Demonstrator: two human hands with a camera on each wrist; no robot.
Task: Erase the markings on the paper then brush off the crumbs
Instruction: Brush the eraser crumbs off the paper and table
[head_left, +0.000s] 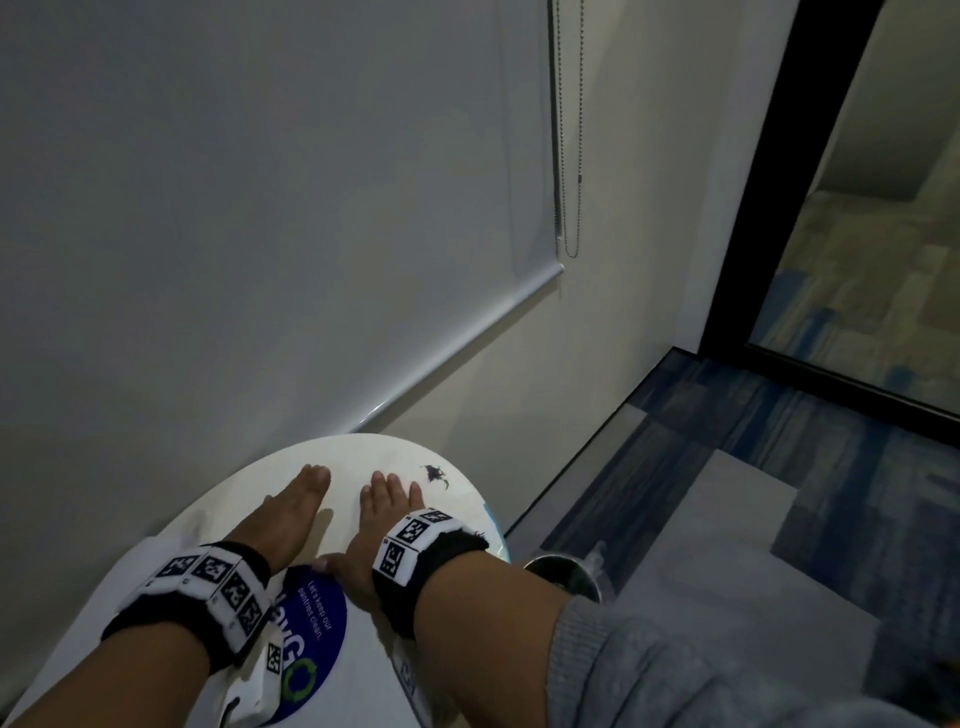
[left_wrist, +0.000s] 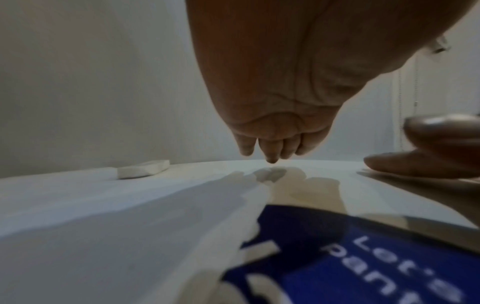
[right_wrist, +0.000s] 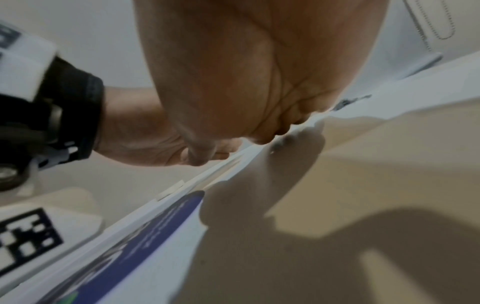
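1 round table (head_left: 457, 499). On it: 2 hands, left (head_left: 291, 512) & right (head_left: 382, 519); 1 eraser (left_wrist: 144, 169), far-left edge; 1 blue sticker (head_left: 317, 623), near side; 1 dark scribble (head_left: 435, 474), far-right. 2 wristbands.

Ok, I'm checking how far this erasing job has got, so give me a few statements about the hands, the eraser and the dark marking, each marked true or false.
1. Both hands lie flat with straight fingers on the white surface. True: the left hand and the right hand hold nothing.
2. The left hand grips the eraser. False: the eraser lies on its own, off to that hand's left.
3. A dark marking shows beyond the right hand's fingertips. True.
4. The right hand covers the dark marking. False: the marking lies apart from it, in plain sight.
5. The blue round sticker lies between the two wrists. True.
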